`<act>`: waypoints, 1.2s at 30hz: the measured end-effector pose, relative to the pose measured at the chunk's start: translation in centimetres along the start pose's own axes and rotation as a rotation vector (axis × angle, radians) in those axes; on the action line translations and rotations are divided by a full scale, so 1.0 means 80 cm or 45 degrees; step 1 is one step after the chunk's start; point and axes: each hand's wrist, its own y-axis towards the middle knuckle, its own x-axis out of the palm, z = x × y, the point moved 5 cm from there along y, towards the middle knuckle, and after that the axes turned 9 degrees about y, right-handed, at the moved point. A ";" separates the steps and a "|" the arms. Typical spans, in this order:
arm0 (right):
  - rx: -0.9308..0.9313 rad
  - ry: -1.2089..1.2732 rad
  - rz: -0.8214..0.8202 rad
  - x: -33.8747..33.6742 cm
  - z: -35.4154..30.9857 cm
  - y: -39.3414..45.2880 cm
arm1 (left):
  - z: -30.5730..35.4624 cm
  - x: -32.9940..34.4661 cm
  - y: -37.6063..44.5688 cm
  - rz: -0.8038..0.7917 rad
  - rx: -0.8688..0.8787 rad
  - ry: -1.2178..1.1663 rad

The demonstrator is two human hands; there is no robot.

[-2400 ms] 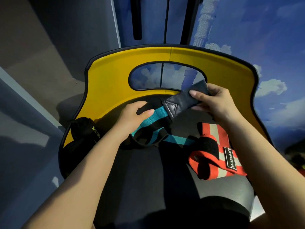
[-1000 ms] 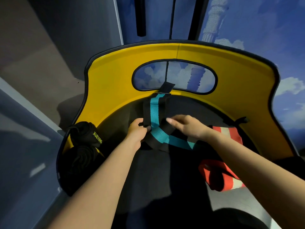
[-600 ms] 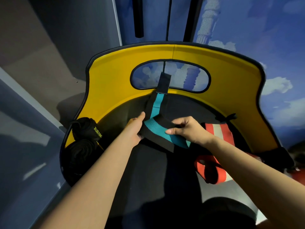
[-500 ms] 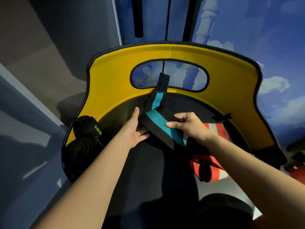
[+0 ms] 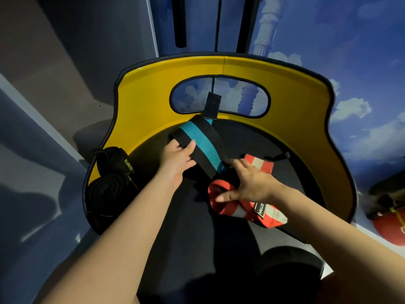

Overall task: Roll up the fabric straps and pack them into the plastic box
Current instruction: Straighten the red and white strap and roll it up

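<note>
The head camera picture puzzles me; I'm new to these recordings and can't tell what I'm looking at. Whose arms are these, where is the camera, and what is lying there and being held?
The camera sits on a person's head, looking down along both bare arms. They work over a dark seat with a yellow curved back. The left hand grips a black strap with a teal stripe, partly folded over. The right hand rests with spread fingers on a red and white strap. Two black rolled straps lie at the seat's left edge. No plastic box is visible.
</note>
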 end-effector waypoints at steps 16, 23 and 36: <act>-0.059 0.365 0.457 -0.044 0.055 -0.001 | -0.055 -0.016 0.030 0.132 -0.226 0.539; 0.259 0.284 0.682 -0.060 0.113 0.005 | -0.048 -0.041 0.037 -0.098 -0.312 0.924; -0.226 0.543 0.398 -0.008 -0.016 0.011 | -0.082 -0.005 -0.015 -0.863 -0.467 1.206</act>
